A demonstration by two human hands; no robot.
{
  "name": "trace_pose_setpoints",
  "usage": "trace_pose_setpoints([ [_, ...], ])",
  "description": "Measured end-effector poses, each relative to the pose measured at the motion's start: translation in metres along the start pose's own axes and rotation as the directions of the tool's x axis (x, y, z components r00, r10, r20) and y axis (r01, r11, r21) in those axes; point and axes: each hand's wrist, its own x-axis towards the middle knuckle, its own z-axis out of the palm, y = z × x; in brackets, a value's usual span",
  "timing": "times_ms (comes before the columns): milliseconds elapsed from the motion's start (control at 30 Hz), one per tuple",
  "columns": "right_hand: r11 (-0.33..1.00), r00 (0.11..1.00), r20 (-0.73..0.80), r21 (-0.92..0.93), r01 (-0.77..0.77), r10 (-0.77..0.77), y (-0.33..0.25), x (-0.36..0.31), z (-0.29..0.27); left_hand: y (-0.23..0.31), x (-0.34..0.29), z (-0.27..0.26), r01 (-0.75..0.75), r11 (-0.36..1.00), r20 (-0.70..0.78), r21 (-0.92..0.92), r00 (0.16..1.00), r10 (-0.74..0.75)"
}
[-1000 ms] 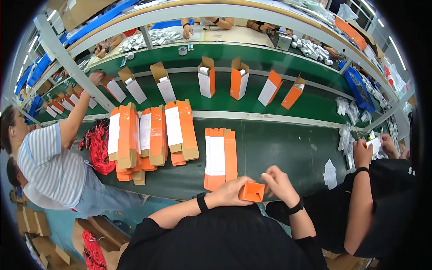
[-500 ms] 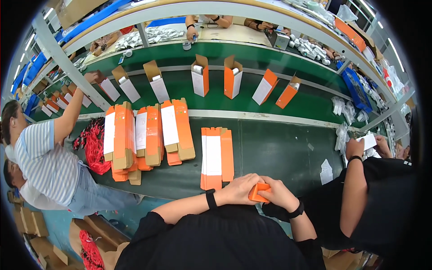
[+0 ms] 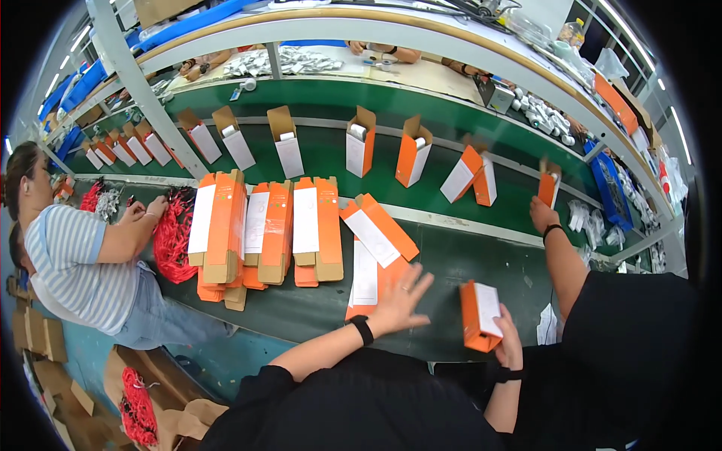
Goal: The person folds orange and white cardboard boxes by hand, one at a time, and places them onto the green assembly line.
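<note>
My right hand [image 3: 508, 337] is closed on the side of an orange and white carton box [image 3: 480, 317], folded into shape and held above the dark work surface. My left hand [image 3: 398, 304] is open and empty, its fingers spread. Just beyond it lie flat orange and white cartons: a slanted flat carton [image 3: 380, 231] rests across another flat carton [image 3: 365, 276], which is partly hidden by my left hand and forearm.
Bundled stacks of flat cartons [image 3: 219, 225] stand left of centre, beside red cords [image 3: 174, 237]. Beyond, open boxes [image 3: 359, 143] stand on a green conveyor [image 3: 323, 161]. A co-worker's hand [image 3: 543, 216] holds a box at right; another person [image 3: 83, 255] works at left.
My hands have parted; my right hand has carried the box right and my left has opened. A flat carton now lies slanted. The right co-worker's hand has reached the conveyor.
</note>
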Motion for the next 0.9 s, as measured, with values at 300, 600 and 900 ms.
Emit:
trace_pose_setpoints([
  [300,0.122,0.793,0.173,-0.947,0.296,-0.584,0.029,0.113,0.105,-0.106,-0.038,0.033,0.085,0.915,0.108,0.394,0.984,-0.138],
  [600,0.544,0.964,0.194,-0.797,0.262,-0.180,0.089,0.184,0.167,-0.113,-0.058,0.035,0.227,0.962,0.123,-0.155,0.970,-0.209],
  [900,0.677,0.853,0.498,-0.575,0.460,-0.157,0.049,0.009,0.203,-0.044,-0.007,-0.007,0.376,0.818,-0.162,-0.436,0.861,-0.482],
])
